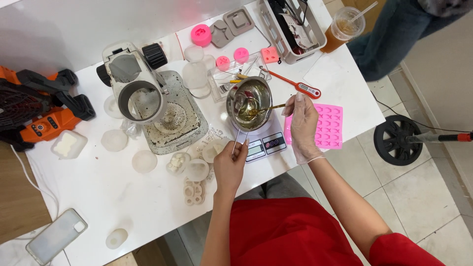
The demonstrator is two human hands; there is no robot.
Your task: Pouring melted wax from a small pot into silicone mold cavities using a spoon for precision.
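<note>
1. Two hands work over a small steel melting pot [249, 103] that sits on a digital kitchen scale [263, 143], near the counter [98, 187] edge closest to the person.
2. The left hand [230, 165], bare, is pinched shut on the pot's thin metal handle [237, 139], which reaches toward the near edge.
3. The right hand [303, 125], in a clear glove, is closed around a slim stirring stick [268, 109] whose tip rests in the amber liquid inside the pot.
4. A pink silicone mould [329, 125] with many small cavities lies just beside the scale, under the right hand, toward the counter's right edge.
5. A red-handled probe thermometer [295, 85] lies just behind the pot.
6. A grey press-like machine [133, 79] stands on a stained tray [185, 123] to the left of the pot.
7. White round wax pieces [145, 161] are scattered near the tray.
8. A smartphone [55, 235] lies at the near left corner.
</note>
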